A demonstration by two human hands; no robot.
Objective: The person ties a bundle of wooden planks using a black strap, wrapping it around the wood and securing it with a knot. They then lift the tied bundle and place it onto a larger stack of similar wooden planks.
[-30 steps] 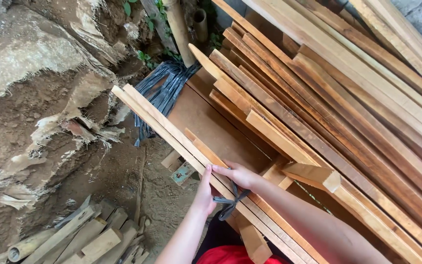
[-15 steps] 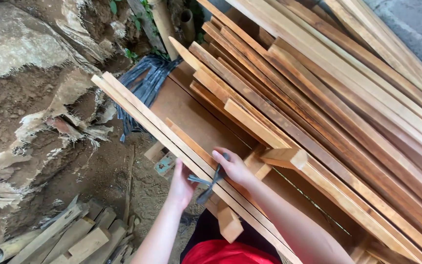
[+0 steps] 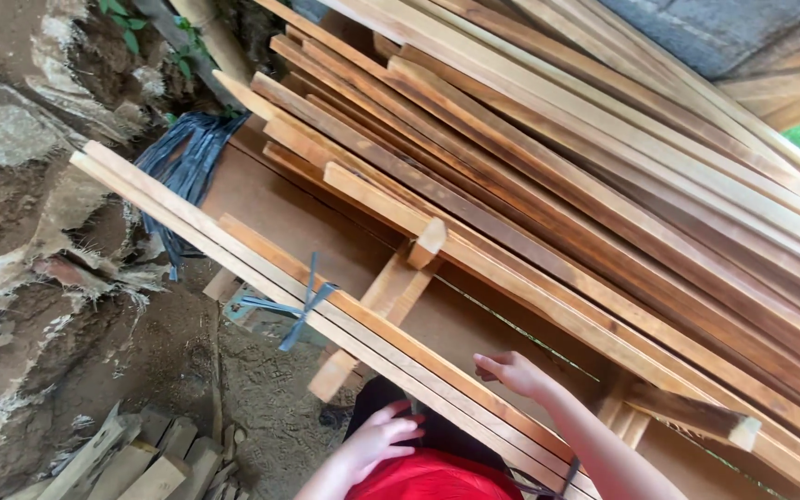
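Note:
A bundle of long thin wooden slats [image 3: 233, 243] lies across a workbench, tied with a dark plastic strap [image 3: 300, 306] knotted near its middle. My left hand [image 3: 380, 437] rests below the bundle's near edge, fingers loosely spread, holding nothing. My right hand [image 3: 509, 370] hovers over the slats a little to the right of the knot, fingers curled but empty. Both hands are apart from the strap. My red clothing [image 3: 432, 477] shows at the bottom.
A big stack of long wooden slats [image 3: 604, 185] leans across the upper right. A brown board [image 3: 289, 218] forms the bench top, with short wooden blocks [image 3: 400, 278] on it. A coil of black strapping [image 3: 182, 157] hangs at left. Scrap wood [image 3: 141, 458] lies on the dirt floor.
Both hands have let go of the strap knot and slid right along the bundle. The camera view has shifted, so the knot now sits left of the hands.

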